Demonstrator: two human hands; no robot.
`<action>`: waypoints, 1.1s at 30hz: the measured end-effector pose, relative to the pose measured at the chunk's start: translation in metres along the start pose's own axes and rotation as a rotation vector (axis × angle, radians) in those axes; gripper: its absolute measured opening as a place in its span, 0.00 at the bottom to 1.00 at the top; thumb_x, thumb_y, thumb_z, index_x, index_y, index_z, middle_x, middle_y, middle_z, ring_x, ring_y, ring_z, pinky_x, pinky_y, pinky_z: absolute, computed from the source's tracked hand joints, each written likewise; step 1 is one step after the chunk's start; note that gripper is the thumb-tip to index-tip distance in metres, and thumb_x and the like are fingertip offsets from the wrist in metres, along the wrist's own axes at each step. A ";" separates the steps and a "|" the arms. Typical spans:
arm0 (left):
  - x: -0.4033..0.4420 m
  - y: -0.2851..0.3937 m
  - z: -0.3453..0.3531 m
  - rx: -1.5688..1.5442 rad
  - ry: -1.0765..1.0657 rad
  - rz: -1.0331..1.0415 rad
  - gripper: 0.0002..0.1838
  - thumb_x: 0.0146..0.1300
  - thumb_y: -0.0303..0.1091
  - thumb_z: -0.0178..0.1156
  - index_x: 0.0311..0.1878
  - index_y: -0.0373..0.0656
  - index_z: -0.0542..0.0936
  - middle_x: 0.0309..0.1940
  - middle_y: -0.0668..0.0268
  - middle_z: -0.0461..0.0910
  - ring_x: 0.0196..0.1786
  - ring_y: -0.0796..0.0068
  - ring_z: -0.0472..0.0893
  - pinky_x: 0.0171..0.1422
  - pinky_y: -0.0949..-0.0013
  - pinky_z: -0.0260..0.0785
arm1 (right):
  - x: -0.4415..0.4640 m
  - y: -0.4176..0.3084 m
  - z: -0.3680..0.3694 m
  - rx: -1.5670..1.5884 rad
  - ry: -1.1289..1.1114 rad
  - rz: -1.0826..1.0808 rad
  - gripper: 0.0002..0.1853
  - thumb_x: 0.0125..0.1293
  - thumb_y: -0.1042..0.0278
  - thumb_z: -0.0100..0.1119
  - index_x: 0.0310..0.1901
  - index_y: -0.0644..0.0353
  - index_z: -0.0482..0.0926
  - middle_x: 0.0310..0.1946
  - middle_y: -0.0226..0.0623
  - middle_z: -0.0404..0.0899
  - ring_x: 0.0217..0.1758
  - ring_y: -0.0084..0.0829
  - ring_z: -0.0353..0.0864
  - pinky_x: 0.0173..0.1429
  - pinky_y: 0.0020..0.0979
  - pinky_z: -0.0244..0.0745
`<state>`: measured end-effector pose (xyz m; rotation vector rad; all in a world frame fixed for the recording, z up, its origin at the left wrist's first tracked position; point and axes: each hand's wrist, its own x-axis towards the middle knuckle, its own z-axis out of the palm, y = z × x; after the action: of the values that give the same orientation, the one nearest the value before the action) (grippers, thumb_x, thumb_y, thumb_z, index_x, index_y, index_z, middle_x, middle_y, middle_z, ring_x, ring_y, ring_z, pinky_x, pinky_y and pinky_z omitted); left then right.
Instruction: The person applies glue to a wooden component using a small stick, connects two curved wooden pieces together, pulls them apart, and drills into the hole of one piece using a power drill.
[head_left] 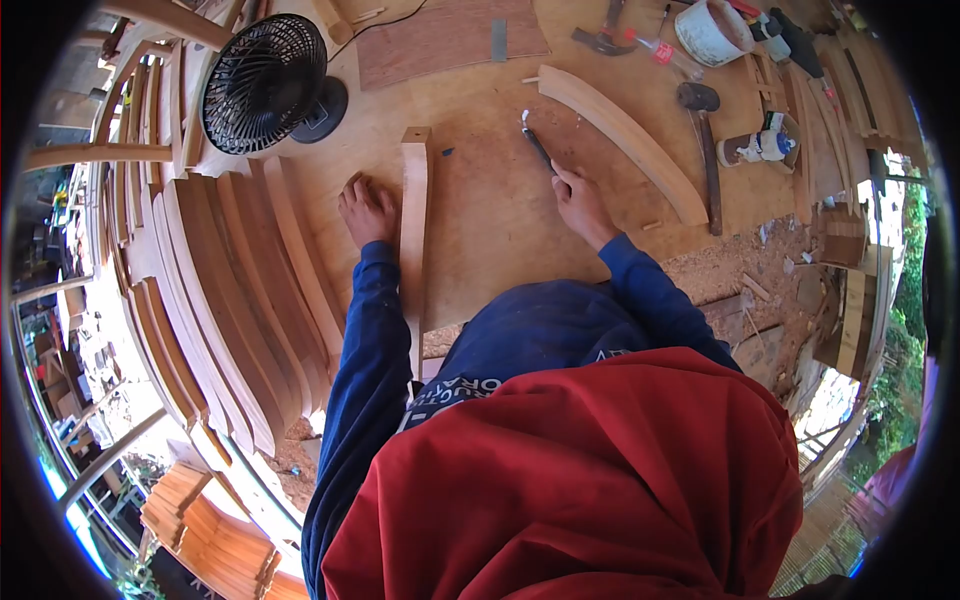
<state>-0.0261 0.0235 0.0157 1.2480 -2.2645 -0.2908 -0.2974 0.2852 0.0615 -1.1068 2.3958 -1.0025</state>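
Head view is showing the right hand (pixel 580 198) gripping a white-tipped tool (pixel 538 147) above the table (pixel 485 225), and the left hand (pixel 368 210) curling, its hold impossible to tell, beside a wooden piece (pixel 414 205) whose end hole (pixel 417 133) is seemingly awaiting filling, while a curved piece (pixel 625 138) is already carrying a peg (pixel 530 81).

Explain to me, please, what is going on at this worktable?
A person is working with wood. The right hand holds a slim dark-handled tool with something white at its tip, over the worktable. The left hand, fingers curled, is close beside a long wooden piece; whether they touch is unclear. To the right lie a curved wooden piece and a mallet; more curved boards are stacked on the left.
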 end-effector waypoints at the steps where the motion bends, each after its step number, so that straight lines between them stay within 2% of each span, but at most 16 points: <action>1: 0.001 -0.001 0.001 0.003 0.013 0.011 0.18 0.63 0.33 0.63 0.55 0.40 0.80 0.61 0.54 0.79 0.63 0.48 0.74 0.72 0.50 0.64 | 0.002 -0.001 0.000 -0.008 -0.005 0.003 0.19 0.76 0.69 0.57 0.65 0.63 0.80 0.41 0.54 0.80 0.41 0.49 0.84 0.48 0.42 0.79; 6: 0.001 -0.003 0.003 0.014 0.040 0.036 0.18 0.62 0.35 0.62 0.54 0.40 0.79 0.60 0.54 0.79 0.61 0.48 0.75 0.71 0.50 0.65 | 0.001 -0.009 -0.008 0.076 -0.009 0.068 0.19 0.76 0.68 0.57 0.65 0.62 0.80 0.44 0.55 0.81 0.44 0.50 0.85 0.51 0.42 0.80; 12: 0.001 -0.005 0.004 0.007 0.023 0.025 0.18 0.64 0.35 0.61 0.55 0.39 0.80 0.60 0.54 0.79 0.62 0.48 0.75 0.71 0.50 0.65 | 0.008 -0.010 -0.012 0.127 0.063 -0.007 0.18 0.76 0.69 0.58 0.64 0.61 0.81 0.45 0.54 0.83 0.45 0.50 0.86 0.51 0.41 0.80; 15: 0.001 -0.005 0.005 -0.010 0.026 0.021 0.17 0.65 0.35 0.61 0.55 0.39 0.80 0.60 0.54 0.79 0.62 0.48 0.75 0.71 0.50 0.65 | 0.004 -0.006 -0.013 0.041 0.014 0.038 0.18 0.76 0.68 0.58 0.64 0.61 0.81 0.45 0.55 0.82 0.45 0.51 0.86 0.51 0.41 0.81; 18: 0.000 -0.005 0.005 -0.002 0.031 0.021 0.17 0.65 0.35 0.61 0.54 0.39 0.80 0.60 0.54 0.79 0.63 0.48 0.75 0.72 0.51 0.65 | -0.007 -0.003 -0.018 0.021 -0.024 0.050 0.18 0.77 0.67 0.58 0.65 0.59 0.81 0.42 0.49 0.82 0.41 0.44 0.85 0.48 0.37 0.79; 21: -0.001 -0.003 0.004 -0.012 0.019 0.006 0.16 0.65 0.32 0.62 0.55 0.39 0.80 0.60 0.53 0.79 0.65 0.48 0.74 0.73 0.50 0.64 | -0.013 0.009 -0.009 0.027 -0.001 -0.012 0.19 0.75 0.69 0.57 0.64 0.61 0.81 0.42 0.55 0.81 0.42 0.52 0.85 0.49 0.43 0.81; 27: 0.000 0.002 -0.001 -0.010 -0.012 -0.019 0.17 0.65 0.32 0.62 0.56 0.39 0.80 0.61 0.53 0.79 0.65 0.48 0.74 0.73 0.51 0.64 | 0.014 -0.003 0.004 -0.076 0.004 -0.017 0.19 0.74 0.71 0.56 0.63 0.63 0.81 0.40 0.56 0.80 0.40 0.54 0.83 0.48 0.45 0.80; 33: -0.001 -0.003 0.004 -0.011 0.018 0.005 0.18 0.62 0.33 0.63 0.55 0.39 0.80 0.61 0.54 0.79 0.64 0.47 0.74 0.73 0.50 0.64 | 0.007 -0.008 -0.009 -0.008 -0.055 0.060 0.19 0.73 0.72 0.54 0.62 0.64 0.81 0.42 0.60 0.80 0.41 0.56 0.82 0.49 0.48 0.79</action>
<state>-0.0256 0.0225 0.0110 1.2351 -2.2472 -0.2881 -0.3022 0.2800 0.0734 -1.0447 2.3765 -0.9319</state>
